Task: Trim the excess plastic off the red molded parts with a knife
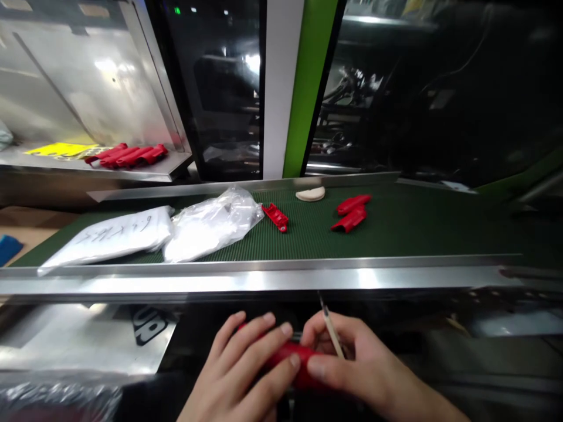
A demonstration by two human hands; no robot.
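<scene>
Green belt [303, 240] behind; both hands [303, 357] gripping red part [292, 358] (right also pinching knife [332, 331])

My left hand [250, 366] lies over a red plastic part [292, 358], fingers spread. My right hand [358, 366] grips the same part at its other end and also holds a thin pale-handled tool [333, 335], tip pointing up. Beyond the metal rail [281, 275], the green ribbed conveyor belt [303, 240] carries two plastic bags, a lone red piece [276, 217], a cream half-round piece [310, 194] and two red pieces touching each other.
</scene>
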